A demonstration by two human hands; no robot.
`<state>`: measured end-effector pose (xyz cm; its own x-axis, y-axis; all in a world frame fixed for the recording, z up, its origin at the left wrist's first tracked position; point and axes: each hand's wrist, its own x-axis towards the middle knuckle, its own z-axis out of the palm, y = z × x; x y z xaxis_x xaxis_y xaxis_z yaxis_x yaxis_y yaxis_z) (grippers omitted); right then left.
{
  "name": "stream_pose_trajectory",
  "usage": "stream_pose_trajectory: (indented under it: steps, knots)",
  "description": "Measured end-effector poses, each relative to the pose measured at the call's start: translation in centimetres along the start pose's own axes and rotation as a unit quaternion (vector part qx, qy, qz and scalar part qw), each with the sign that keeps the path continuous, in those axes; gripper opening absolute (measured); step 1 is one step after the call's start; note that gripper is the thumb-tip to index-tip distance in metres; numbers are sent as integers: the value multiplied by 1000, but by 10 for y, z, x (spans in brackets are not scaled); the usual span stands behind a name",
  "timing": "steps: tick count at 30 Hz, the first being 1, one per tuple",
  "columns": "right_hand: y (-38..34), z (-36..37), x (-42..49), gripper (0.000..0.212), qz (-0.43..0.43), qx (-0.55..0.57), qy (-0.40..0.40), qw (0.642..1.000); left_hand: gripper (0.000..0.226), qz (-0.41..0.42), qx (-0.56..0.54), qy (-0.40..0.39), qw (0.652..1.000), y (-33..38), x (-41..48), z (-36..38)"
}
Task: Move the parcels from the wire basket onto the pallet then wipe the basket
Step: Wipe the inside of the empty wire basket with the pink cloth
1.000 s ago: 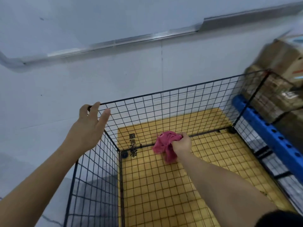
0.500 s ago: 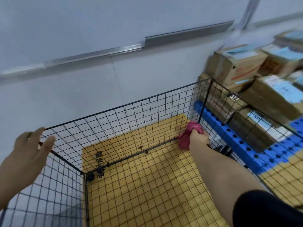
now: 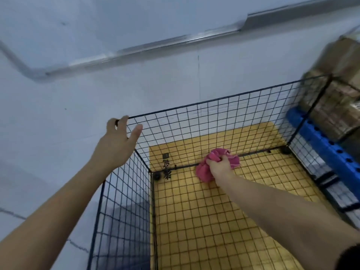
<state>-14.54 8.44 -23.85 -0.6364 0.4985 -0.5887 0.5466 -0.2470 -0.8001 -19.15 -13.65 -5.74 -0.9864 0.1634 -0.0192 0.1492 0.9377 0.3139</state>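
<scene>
Wiping is under way inside a black wire basket [image 3: 214, 101] that stands on a yellow surface [image 3: 214, 221] against a pale wall [image 3: 136, 90]. The person's right hand [image 3: 220, 166] reaches down to the basket's floor, fingers curled tight round a crumpled pink cloth [image 3: 202, 172]. It presses the cloth against the bottom wire of the far side, about midway along, where floor mesh meets wall mesh. The left hand [image 3: 116, 145] lies on the top far-left corner of the rim, fingers straight and thumb spread apart, apparently to steady the light frame against the rubbing. Brown cardboard parcels [image 3: 335, 106] are stacked on a blue plastic pallet [image 3: 331, 151] just beside the basket's right wall, blurred and seen partly through the mesh. No parcel shows inside the basket, so the moving looks finished. Half a second earlier the cloth was in the far-right bottom corner, next to the pallet. It now sits back toward the middle of that edge, much where it was a second ago, which suggests a to-and-fro stroke along the seam. The left hand keeps the same corner throughout, and the view has swung left, leaving fewer parcels in sight.
</scene>
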Motion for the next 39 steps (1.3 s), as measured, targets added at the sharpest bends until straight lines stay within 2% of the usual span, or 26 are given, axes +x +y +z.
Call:
stream_pose_trajectory:
  steps: [4, 7, 11, 14, 16, 17, 18, 20, 21, 22, 23, 25, 27, 29, 33, 37, 39]
  knots:
    - [13, 80, -36, 39, 26, -1, -92, 995, 70, 1, 9, -6, 1000, -2, 0, 1]
    - [21, 128, -62, 43, 5, -39, -175, 984, 68, 1, 2, -9, 1000, -2, -2, 1]
    - [16, 143, -67, 42, -82, -151, -207, 963, 67, 6, -12, -15, 1000, -4, -2, 0]
    - [8, 126, -55, 39, -190, -261, -222, 920, 66, 4, -20, -17, 1000, -4, -2, 0]
    - [5, 112, -49, 37, -299, -342, -238, 859, 66, 3, -28, -16, 999, -3, -2, 0]
    - [5, 107, -45, 38, -356, -390, -258, 809, 66, 1, -30, -17, 999, -3, -2, -1]
    - [4, 102, -42, 44, -399, -459, -285, 741, 66, 0, -30, -18, 999, -3, -2, -1]
    - [7, 98, -38, 66, -439, -618, -310, 574, 66, 0, -25, -19, 999, -3, -2, -1]
    - [12, 97, -35, 76, -452, -662, -309, 512, 67, 0, -24, -20, 1000, -2, -2, -1]
    - [18, 97, -33, 83, -460, -674, -313, 486, 67, -2, -24, -21, 1000, -3, -2, -1]
    - [25, 97, -31, 86, -462, -662, -323, 494, 67, -4, -23, -21, 1000, -3, -2, -1]
    - [41, 96, -24, 86, -467, -609, -341, 543, 67, -5, -18, -22, 1000, -3, -1, -1]
    - [57, 97, -16, 83, -486, -574, -341, 564, 67, -5, -16, -23, 1000, -3, 0, -1]
    - [67, 96, -12, 76, -505, -570, -334, 556, 66, -8, -17, -23, 1000, -3, 0, -1]
    - [74, 82, -17, 61, -523, -582, -350, 516, 66, -10, -15, -25, 1000, -4, 1, 0]
    - [80, 56, -39, 51, -487, -560, -459, 488, 69, -8, -9, -27, 1000, -4, 0, 0]
    - [95, 38, -59, 49, -473, -542, -526, 454, 70, -8, -7, -27, 1000, -3, 0, -1]
